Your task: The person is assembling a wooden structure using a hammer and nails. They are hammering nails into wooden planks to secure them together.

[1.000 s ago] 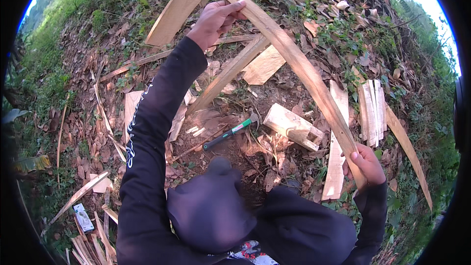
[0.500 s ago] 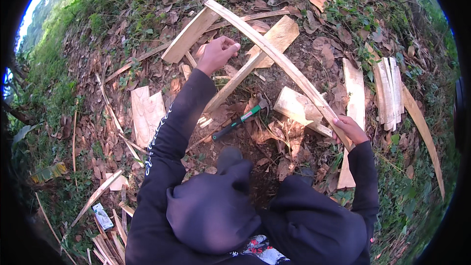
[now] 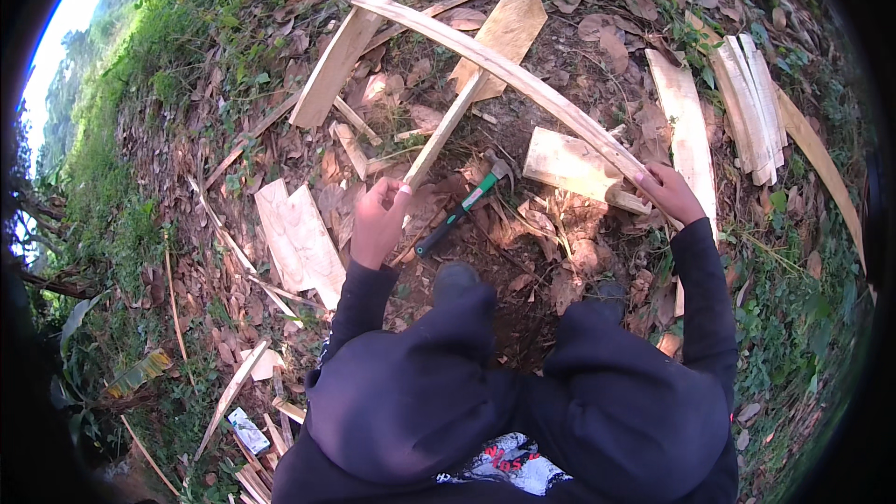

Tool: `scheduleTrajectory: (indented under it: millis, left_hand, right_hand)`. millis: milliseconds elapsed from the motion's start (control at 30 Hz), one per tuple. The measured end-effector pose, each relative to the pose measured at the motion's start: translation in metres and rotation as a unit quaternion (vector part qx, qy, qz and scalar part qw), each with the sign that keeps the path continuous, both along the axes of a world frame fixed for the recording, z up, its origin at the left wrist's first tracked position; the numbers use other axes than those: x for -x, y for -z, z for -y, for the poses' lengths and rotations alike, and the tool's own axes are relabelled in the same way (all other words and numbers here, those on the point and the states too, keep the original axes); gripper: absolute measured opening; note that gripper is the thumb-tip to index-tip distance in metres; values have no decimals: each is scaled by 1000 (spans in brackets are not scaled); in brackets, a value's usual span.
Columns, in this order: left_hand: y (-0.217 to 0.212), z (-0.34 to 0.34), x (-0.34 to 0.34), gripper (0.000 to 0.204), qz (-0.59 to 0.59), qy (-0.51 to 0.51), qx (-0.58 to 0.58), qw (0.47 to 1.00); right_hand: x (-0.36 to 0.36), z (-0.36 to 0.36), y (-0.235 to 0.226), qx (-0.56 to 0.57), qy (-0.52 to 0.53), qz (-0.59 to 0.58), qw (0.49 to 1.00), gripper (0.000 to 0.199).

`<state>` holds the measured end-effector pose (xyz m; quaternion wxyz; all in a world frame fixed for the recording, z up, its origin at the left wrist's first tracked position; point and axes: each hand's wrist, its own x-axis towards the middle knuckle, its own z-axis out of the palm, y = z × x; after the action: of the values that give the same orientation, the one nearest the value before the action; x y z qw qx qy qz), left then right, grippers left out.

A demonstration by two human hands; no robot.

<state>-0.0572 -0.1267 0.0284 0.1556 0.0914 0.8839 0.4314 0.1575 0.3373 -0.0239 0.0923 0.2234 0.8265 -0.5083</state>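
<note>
Leaves (image 3: 611, 45) covered the ground around a wooden frame (image 3: 551, 105), which was held out in front of a person's dark-clothed knees (image 3: 401, 392). The frame had a long strip (image 3: 420, 26) slanting down to the right, a short broad board (image 3: 334, 70) at its far left end, and a middle strip (image 3: 448, 135) that ran back toward the person. The left hand (image 3: 377, 224) was narrow, its thumb and finger pinched at the near end of the middle strip. The right hand (image 3: 674, 194) was closed on the long strip near its lower right end.

A hammer (image 3: 464, 205) with a green and black handle lay on the ground just beside the left hand, between it and a pale wood block (image 3: 569, 166). The long strip crossed in front of the block's right part. Beyond the middle strip lay a pointed board (image 3: 511, 26). Flat boards (image 3: 301, 241) lay to the left, and a bundle of narrow pieces (image 3: 749, 110) to the right. A small white box (image 3: 248, 431) sat near wood scraps (image 3: 254, 483) at lower left.
</note>
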Motion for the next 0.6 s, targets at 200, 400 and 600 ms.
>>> scheduleTrajectory:
  millis: [200,400,600]
  left_hand:
    - [29,36,-33,19,258,28,-128,957]
    - [25,29,-52,30,287,102,-74,950]
    - [38,14,-58,32,241,173,-41,954]
  right_hand:
    - [-1,11,-17,-129,34,-55,989,33]
    - [-13,26,-17,-225,79,-153,959,26]
    - [-30,45,-22,-261,158,-184,934,19]
